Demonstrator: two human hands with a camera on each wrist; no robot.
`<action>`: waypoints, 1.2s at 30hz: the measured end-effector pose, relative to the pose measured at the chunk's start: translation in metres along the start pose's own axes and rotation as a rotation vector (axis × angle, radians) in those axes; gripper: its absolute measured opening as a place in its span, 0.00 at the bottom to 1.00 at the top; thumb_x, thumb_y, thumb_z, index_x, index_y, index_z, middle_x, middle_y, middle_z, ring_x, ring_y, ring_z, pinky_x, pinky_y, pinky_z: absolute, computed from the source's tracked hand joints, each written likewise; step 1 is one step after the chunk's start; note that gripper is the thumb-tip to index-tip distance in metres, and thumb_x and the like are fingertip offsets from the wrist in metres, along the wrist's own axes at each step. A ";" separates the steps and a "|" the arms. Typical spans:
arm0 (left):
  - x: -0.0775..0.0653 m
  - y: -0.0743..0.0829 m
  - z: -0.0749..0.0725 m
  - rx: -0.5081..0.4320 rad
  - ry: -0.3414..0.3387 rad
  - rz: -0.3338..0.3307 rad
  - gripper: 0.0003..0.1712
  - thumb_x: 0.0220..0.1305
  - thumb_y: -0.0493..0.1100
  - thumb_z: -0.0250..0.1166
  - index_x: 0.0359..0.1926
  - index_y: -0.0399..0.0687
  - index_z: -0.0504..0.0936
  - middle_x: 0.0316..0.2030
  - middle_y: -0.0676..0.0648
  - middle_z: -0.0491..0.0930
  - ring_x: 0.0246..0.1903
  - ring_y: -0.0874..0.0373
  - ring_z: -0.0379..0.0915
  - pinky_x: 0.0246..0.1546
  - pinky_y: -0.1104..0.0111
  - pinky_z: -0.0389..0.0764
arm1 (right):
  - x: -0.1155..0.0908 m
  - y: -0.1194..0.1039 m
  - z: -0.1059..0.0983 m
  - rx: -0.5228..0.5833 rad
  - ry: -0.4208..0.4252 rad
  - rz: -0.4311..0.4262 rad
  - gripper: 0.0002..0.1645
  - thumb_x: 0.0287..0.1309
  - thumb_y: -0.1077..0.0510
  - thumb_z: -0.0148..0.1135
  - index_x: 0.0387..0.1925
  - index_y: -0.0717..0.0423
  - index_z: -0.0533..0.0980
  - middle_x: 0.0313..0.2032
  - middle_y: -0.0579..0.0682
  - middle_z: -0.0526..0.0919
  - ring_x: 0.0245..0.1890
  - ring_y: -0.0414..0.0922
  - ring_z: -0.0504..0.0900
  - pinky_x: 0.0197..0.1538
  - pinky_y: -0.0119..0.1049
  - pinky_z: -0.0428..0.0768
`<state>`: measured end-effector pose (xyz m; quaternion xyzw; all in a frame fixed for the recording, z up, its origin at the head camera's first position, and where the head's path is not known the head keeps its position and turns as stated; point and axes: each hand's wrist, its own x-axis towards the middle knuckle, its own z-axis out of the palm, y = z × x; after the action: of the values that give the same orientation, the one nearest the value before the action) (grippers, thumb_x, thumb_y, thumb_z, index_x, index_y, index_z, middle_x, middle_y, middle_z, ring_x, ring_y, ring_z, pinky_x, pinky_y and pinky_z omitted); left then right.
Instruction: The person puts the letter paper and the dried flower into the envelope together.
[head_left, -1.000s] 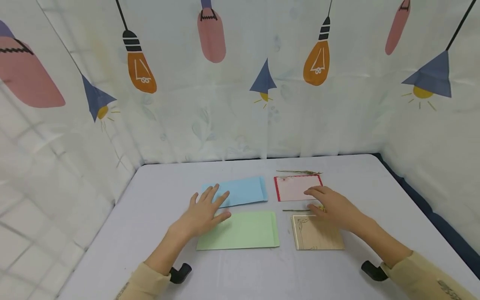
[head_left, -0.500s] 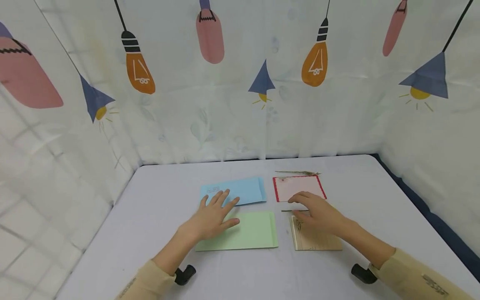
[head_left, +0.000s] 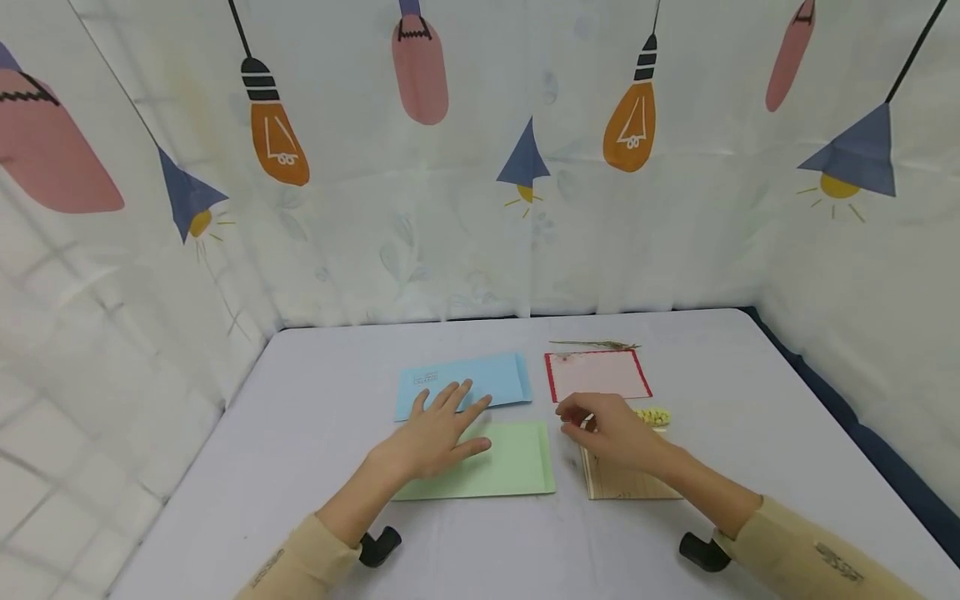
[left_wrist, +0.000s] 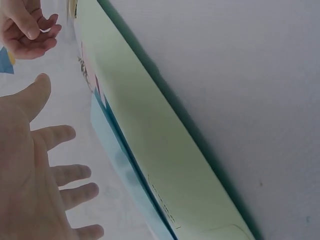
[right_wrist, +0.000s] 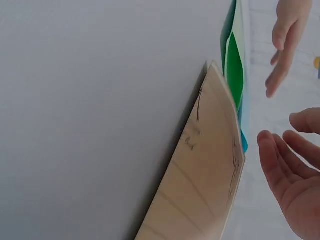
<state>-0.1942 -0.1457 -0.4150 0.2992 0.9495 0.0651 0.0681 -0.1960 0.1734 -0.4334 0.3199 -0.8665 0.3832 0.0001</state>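
Note:
My left hand (head_left: 431, 437) hovers with spread fingers over the light green envelope (head_left: 510, 467) and the near edge of the blue envelope (head_left: 480, 375). In the left wrist view, my left hand (left_wrist: 30, 165) is seen apart from both envelopes. My right hand (head_left: 611, 425) is above the tan paper card (head_left: 630, 483), its fingers loosely bent. In the right wrist view, a gap separates the thumb and fingers of my right hand (right_wrist: 300, 180), and nothing shows between them. Behind the right hand lies a yellow flower sprig (head_left: 652, 416), its stem hidden.
A pink card (head_left: 596, 373) with a red border lies beyond my right hand. Along its far edge is a thin dried sprig (head_left: 600, 343). White cloth covers the table (head_left: 337, 367), and a printed curtain (head_left: 465, 250) hangs behind it.
Both hands have shifted: the left to the right over the green envelope, the right leftward and nearer. The right fingers are bent more, and the yellow flower has come into view behind that hand.

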 end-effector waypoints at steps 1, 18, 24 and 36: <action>0.000 0.001 -0.001 0.000 -0.002 0.002 0.41 0.77 0.68 0.48 0.81 0.55 0.58 0.79 0.38 0.50 0.78 0.39 0.44 0.70 0.33 0.46 | 0.001 -0.001 0.002 0.013 0.000 0.021 0.11 0.67 0.63 0.67 0.49 0.61 0.81 0.40 0.42 0.85 0.39 0.38 0.82 0.43 0.34 0.84; 0.008 0.019 0.011 -0.002 -0.080 0.035 0.43 0.75 0.70 0.50 0.81 0.56 0.58 0.79 0.41 0.52 0.77 0.44 0.48 0.71 0.38 0.52 | 0.009 -0.012 0.018 0.455 -0.139 0.360 0.23 0.70 0.64 0.62 0.60 0.74 0.72 0.41 0.58 0.84 0.36 0.51 0.88 0.40 0.43 0.87; 0.008 0.022 0.015 -0.021 -0.117 0.046 0.45 0.73 0.72 0.53 0.81 0.57 0.59 0.78 0.42 0.54 0.77 0.46 0.49 0.71 0.40 0.53 | 0.009 -0.011 0.024 0.452 -0.155 0.374 0.22 0.71 0.66 0.59 0.60 0.77 0.71 0.39 0.56 0.86 0.33 0.51 0.89 0.39 0.41 0.87; 0.006 0.022 0.019 -0.028 -0.192 0.018 0.57 0.58 0.77 0.66 0.82 0.64 0.55 0.79 0.44 0.53 0.77 0.46 0.47 0.71 0.37 0.51 | 0.007 -0.010 0.031 0.437 -0.180 0.383 0.26 0.71 0.63 0.61 0.64 0.75 0.70 0.38 0.53 0.85 0.32 0.51 0.87 0.42 0.41 0.87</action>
<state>-0.1837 -0.1226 -0.4306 0.3117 0.9349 0.0498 0.1624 -0.1884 0.1441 -0.4468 0.1755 -0.8048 0.5236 -0.2176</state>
